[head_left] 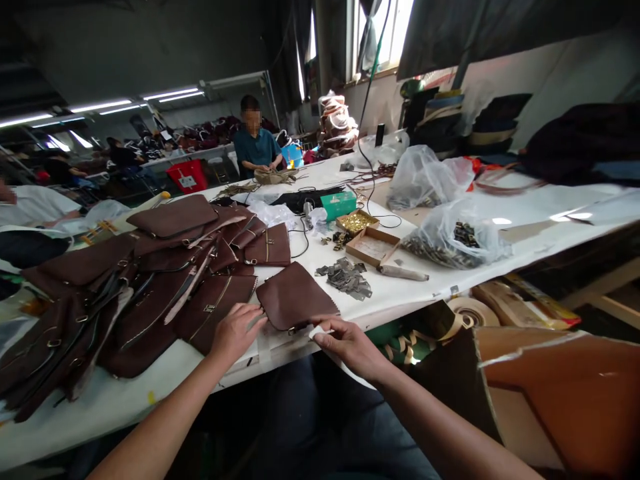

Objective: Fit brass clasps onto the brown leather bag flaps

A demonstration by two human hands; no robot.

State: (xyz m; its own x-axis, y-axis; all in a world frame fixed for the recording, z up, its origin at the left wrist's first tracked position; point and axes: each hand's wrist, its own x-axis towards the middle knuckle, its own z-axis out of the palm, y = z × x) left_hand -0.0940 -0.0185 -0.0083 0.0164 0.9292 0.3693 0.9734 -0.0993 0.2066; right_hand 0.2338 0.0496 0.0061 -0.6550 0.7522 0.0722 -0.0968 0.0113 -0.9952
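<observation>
A brown leather pouch piece with a zigzag-cut edge lies flat on the white table in front of me. My left hand is at its left corner, fingers bent and pinched, and a small grey piece shows between thumb and fingers. My right hand is closed at the near right edge, pinching a white strip; the rest of the strip seems to hang below the hand. A small dark metal fitting sits on the pouch's near edge.
Stacked brown zippered pouches cover the left. Flat grey pieces, a cardboard tray, a tray of gold fittings and plastic bags of hardware lie to the right. A co-worker works across the table. An open carton stands lower right.
</observation>
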